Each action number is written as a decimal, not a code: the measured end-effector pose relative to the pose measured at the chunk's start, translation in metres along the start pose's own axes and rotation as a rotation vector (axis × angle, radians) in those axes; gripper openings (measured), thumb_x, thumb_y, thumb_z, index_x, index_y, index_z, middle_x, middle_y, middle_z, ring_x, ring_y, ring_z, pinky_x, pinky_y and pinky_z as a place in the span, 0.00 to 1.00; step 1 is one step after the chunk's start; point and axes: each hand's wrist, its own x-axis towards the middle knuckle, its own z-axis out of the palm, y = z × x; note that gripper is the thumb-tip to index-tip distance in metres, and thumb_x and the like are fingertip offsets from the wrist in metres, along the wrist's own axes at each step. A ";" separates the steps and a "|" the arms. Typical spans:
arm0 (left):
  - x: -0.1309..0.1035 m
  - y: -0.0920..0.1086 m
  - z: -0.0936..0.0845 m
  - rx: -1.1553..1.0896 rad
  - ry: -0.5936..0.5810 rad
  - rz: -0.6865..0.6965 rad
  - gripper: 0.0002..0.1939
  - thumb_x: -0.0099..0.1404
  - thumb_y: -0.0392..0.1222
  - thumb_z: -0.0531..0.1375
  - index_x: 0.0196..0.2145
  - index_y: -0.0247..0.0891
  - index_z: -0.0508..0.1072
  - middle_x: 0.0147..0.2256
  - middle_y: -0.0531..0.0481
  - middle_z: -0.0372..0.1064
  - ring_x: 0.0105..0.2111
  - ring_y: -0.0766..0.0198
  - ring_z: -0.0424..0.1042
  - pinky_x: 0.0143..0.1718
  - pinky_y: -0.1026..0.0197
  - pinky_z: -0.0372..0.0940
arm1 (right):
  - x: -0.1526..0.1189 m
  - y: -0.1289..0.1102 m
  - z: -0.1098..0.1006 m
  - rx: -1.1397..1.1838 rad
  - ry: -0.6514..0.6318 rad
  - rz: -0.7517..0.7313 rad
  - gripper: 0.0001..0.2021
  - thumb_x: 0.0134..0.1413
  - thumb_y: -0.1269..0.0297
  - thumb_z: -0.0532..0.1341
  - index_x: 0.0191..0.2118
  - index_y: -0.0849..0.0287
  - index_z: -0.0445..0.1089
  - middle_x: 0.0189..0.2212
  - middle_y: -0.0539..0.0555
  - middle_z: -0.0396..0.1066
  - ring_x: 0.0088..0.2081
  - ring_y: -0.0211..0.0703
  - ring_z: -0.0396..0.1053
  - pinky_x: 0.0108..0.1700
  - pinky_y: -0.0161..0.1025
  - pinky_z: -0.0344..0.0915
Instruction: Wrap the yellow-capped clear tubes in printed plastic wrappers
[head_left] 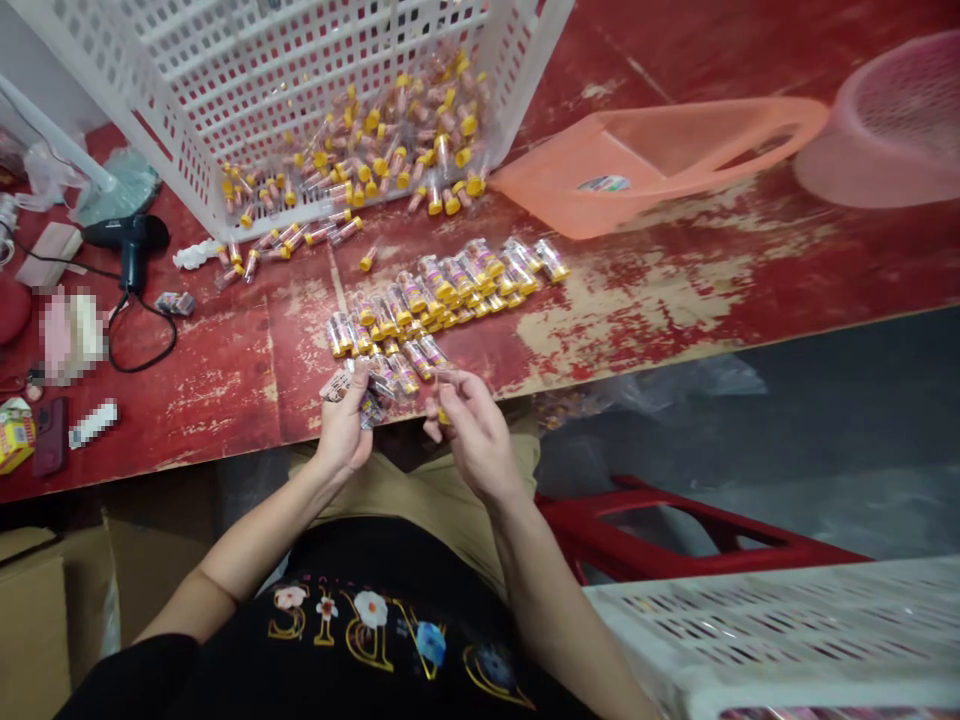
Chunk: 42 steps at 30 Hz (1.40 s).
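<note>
The left hand (346, 425) has its grip closed on a small bunch of printed, crinkled clear-plastic wrappers (370, 408), pinched between thumb and fingers, probably so that single pieces can be parted from the rest. The right hand (476, 425) has a narrow grip, its bent fingers around a small yellow-capped tube (442, 415). It is mostly hidden, so whether it is wrapped cannot be told. Both grips are near each other at the front edge of the red-painted, worn wooden worktop (240, 400), presumably to keep the small pieces within easy reach of either hand.

Just beyond both grips lie close rows of small clear tubes with yellow ends and purple-printed sleeves (412, 292), side by side and partly stacked, with many yellow ends facing the grips; such an order likely makes them easy to count and keeps them from rolling. Farther beyond the left grip, a white perforated plastic basket (523, 85) seems tipped towards it, perhaps to let the loose tubes with pink contents and yellow caps (401, 160) slide within reach.

The tubes in the rows look short, cylindrical and glossy, the print showing through as small coloured patches. The loose ones look plainer, pink through clear walls, and point every way. Some have spilled onto the worktop, between the basket and the rows.
</note>
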 end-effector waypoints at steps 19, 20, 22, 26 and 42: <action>-0.005 0.002 0.002 0.083 -0.116 -0.058 0.24 0.48 0.50 0.75 0.36 0.35 0.74 0.33 0.50 0.76 0.37 0.61 0.77 0.43 0.58 0.72 | -0.025 -0.020 -0.007 -0.447 0.137 -0.578 0.20 0.53 0.74 0.68 0.51 0.48 0.76 0.43 0.55 0.75 0.43 0.46 0.75 0.47 0.45 0.74; -0.006 0.003 0.002 0.097 -0.114 -0.067 0.25 0.46 0.51 0.76 0.36 0.35 0.74 0.32 0.51 0.76 0.34 0.62 0.77 0.41 0.59 0.73 | -0.026 -0.020 -0.008 -0.444 0.135 -0.552 0.22 0.55 0.74 0.67 0.54 0.48 0.75 0.45 0.55 0.74 0.46 0.47 0.74 0.49 0.46 0.74; -0.007 0.005 0.003 0.131 -0.126 -0.076 0.26 0.44 0.49 0.77 0.36 0.35 0.74 0.31 0.53 0.75 0.30 0.65 0.75 0.37 0.61 0.73 | -0.028 -0.020 -0.010 -0.439 0.061 -0.480 0.24 0.60 0.73 0.62 0.60 0.47 0.70 0.51 0.57 0.71 0.51 0.47 0.72 0.52 0.47 0.73; -0.008 0.010 0.000 0.209 -0.222 -0.095 0.23 0.46 0.45 0.76 0.36 0.34 0.74 0.30 0.52 0.74 0.23 0.70 0.70 0.25 0.66 0.68 | -0.028 -0.020 -0.015 -0.359 -0.120 -0.387 0.24 0.65 0.73 0.56 0.64 0.47 0.65 0.60 0.58 0.66 0.57 0.48 0.70 0.54 0.47 0.74; -0.022 0.004 -0.002 0.307 -0.424 -0.119 0.39 0.50 0.42 0.74 0.59 0.44 0.69 0.32 0.55 0.74 0.24 0.70 0.70 0.19 0.69 0.63 | -0.025 -0.023 0.000 -0.293 0.271 -0.492 0.17 0.53 0.78 0.67 0.42 0.48 0.81 0.38 0.50 0.81 0.39 0.43 0.79 0.44 0.42 0.77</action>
